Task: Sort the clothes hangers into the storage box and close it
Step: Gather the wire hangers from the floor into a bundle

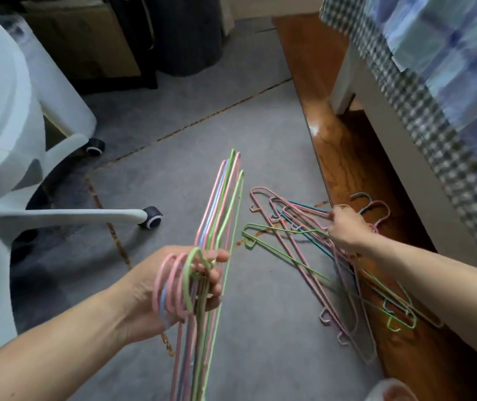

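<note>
My left hand (173, 287) grips a bundle of several thin wire hangers (223, 204), pink, green and blue, by their hooks; the bundle stands on edge above the grey floor. A loose pile of hangers (295, 247) in the same colours lies on the floor to the right, partly over the wooden step. My right hand (346, 227) reaches into that pile and its fingers curl round the neck of a pink hanger near the step's edge. No storage box is in view.
A white office chair (8, 140) with castors (152, 218) fills the left side. A brown wooden step (347, 157) runs along the right, with a bed and checked bedding (434, 82) above it. Dark boxes and a bin (188, 33) stand at the back.
</note>
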The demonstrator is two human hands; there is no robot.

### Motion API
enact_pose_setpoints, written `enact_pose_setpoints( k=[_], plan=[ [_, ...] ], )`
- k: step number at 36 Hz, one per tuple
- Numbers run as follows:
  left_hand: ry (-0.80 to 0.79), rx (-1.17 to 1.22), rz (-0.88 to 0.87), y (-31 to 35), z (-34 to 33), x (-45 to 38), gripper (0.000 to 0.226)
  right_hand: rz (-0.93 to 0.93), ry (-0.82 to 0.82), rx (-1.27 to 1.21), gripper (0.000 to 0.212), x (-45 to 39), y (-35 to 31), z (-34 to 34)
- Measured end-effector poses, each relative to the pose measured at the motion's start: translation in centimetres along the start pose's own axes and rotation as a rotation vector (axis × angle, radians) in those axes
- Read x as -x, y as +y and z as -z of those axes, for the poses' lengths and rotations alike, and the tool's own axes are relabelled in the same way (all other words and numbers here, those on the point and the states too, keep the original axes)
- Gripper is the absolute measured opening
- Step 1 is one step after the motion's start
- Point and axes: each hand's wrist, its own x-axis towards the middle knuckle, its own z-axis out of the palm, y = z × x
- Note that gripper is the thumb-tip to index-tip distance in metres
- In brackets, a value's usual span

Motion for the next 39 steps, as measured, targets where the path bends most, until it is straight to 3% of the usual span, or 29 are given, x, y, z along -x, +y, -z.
enact_pose_setpoints(
  k=[6, 12, 18, 23, 31, 36, 39],
  plan=[
    [0.225, 0.044, 0.083, -1.1, 2.1, -1.7, 0.022, -0.167, -0.085, 0.081, 0.040, 1.5, 7.1, -3.6],
    [0.287, 0.031, 0.088, -0.9, 1.3, -2.4, 0.021, -0.065, -0.046, 0.086, 0.019, 1.2, 7.2, -5.2],
    [0.273, 0.102, 0.054, 0.5, -0.6, -2.4, 0.020, 0.008, -0.032, 0.017, 0.029, 1.8, 6.8, -5.5],
    [0.219, 0.096, 0.029, 2.0, -0.8, -2.5, 0.019, 0.088, 0.140, -0.077, 0.031, 2.5, 5.3, -2.9],
    [0.258, 0.146, 0.024, 3.2, 0.3, -3.1, 0.052, 0.343, 0.344, 0.030, 0.022, 2.9, 0.8, 1.6],
    [0.241, 0.144, 0.044, 3.6, 0.6, -2.5, 0.052, 0.473, 0.609, -0.048, 0.014, 3.3, -1.4, 4.2],
    [0.208, 0.130, 0.057, 3.7, 0.7, -2.1, 0.041, 0.743, 0.634, 0.049, 0.018, 3.7, -2.2, 6.0]
  ],
)
